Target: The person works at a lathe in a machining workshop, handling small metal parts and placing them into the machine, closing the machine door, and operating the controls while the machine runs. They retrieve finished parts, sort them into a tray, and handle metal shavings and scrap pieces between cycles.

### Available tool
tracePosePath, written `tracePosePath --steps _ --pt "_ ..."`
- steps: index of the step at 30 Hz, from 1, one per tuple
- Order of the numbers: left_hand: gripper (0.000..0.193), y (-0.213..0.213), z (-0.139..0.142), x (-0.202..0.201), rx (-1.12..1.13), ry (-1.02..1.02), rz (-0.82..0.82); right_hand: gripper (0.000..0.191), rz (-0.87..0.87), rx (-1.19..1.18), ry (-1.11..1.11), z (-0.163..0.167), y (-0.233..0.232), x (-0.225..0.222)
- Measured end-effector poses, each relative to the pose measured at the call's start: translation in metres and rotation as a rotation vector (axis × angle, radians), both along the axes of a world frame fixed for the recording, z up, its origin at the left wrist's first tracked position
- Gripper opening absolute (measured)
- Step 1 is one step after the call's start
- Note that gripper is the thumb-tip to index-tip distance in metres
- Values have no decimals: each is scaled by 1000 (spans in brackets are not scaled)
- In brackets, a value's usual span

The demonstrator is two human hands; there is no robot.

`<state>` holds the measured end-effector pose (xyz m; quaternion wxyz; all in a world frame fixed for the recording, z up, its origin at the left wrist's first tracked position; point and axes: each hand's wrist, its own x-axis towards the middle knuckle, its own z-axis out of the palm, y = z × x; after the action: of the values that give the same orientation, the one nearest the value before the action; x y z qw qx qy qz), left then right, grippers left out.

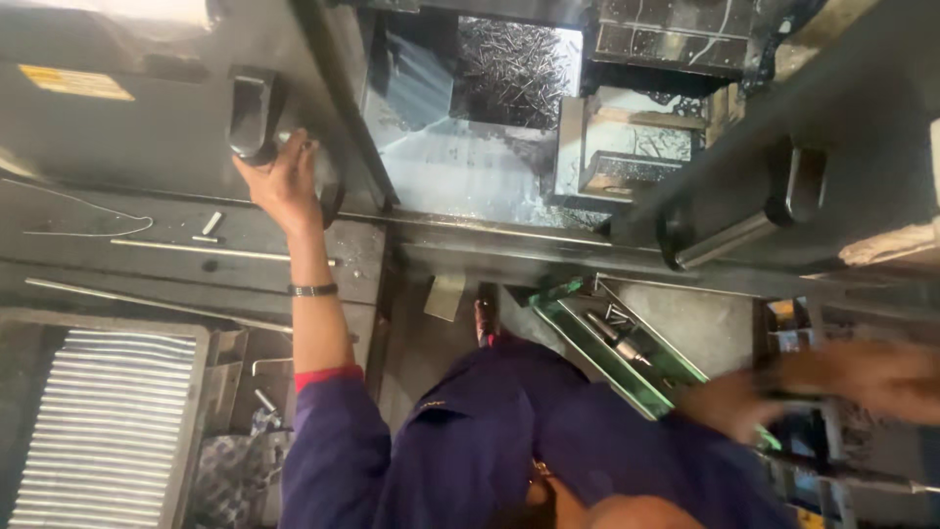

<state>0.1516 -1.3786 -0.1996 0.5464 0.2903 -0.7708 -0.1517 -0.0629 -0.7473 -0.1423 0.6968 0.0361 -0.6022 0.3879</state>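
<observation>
Left hand (pixel 284 181) wraps around the black door handle (pixel 253 116) of the machine enclosure, gripping it as if to slide the door. Right hand (pixel 729 402) is motion-blurred beside the green tray (pixel 597 358) of tools; its grip cannot be told.

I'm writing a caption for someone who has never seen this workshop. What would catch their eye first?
First, the left hand stretched up to grip the black handle of a grey machine door. Past it, the open machine bay glints with metal chips. At lower right, the right hand is a blur beside a green tray holding metal tools.
</observation>
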Motion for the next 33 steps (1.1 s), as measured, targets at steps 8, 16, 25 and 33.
tracePosePath --steps 8,16,25,33 --pt "40 -8 -15 -1 -50 -55 111 29 1300 714 -983 -112 -246 71" --pt "43 -5 -20 -8 -108 -15 252 25 1567 1035 -1000 -150 -306 31" --pt "44 -1 -22 -20 -209 -2 356 18 1718 984 -1057 -186 -343 7" --pt "38 -2 -23 -16 -163 18 296 33 1854 1047 -1044 -191 -345 1"
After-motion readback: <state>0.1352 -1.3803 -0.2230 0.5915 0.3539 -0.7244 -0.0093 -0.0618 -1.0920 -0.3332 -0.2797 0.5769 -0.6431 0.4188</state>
